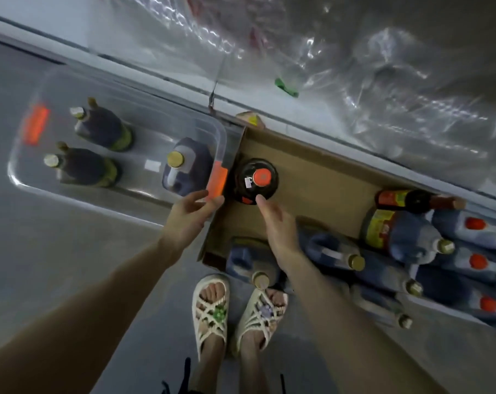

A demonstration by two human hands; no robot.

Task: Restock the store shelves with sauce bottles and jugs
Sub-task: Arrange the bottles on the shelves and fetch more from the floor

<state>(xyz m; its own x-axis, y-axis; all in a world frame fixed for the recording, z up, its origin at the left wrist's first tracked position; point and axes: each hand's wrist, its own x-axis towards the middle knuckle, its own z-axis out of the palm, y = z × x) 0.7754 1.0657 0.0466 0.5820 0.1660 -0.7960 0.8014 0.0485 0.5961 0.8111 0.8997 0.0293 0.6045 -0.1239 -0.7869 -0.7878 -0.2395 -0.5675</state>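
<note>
1. At 6 o'clock my sandals [212,311] stand just beside a jug [249,263], so stock is close by.
2. Left hand [191,211]: grip slack, holding nothing, near the bin [104,196] end.
3. Right hand [275,220]: grip spread and empty, one fingertip at the bottle [255,180]. I cannot tell if it touches.
4. The bottle stands upright in the box [312,177], at its 9 o'clock end, likely my next lift.
5. More jugs [406,237] lie heaped at 3 o'clock.
6. The shelf [269,109] edge runs along 12 o'clock.
</note>
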